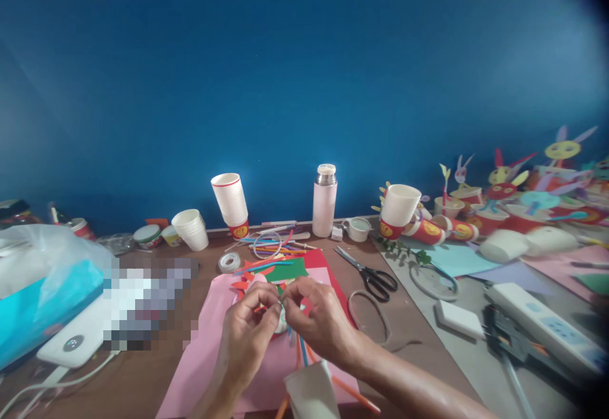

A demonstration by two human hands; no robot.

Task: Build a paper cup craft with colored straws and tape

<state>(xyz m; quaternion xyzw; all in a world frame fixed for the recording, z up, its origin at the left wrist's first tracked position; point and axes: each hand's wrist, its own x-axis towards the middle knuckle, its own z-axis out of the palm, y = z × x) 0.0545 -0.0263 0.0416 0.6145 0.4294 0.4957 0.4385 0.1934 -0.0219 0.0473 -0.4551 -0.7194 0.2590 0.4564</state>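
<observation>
My left hand [248,321] and my right hand [320,317] meet above a sheet of pink paper [202,349], thumbs and fingertips pinched together. Whatever is between the fingertips is too small and hidden to make out. Just under them shows part of a pale round piece with green marks [281,325]. Red and orange paper scraps [240,286] and green paper [287,270] lie behind my fingers. Closer to me, below my right wrist, is a white paper cup [311,392], with orange sticks [354,393] around it.
Black-handled scissors [373,277] and a loop of cord [368,314] lie right of the paper. Behind are a roll of tape [229,262], stacked paper cups [230,200] and a pink thermos [325,203]. At right sit finished paper-cup animals [502,191], a power strip [547,324] and a glue gun [523,349].
</observation>
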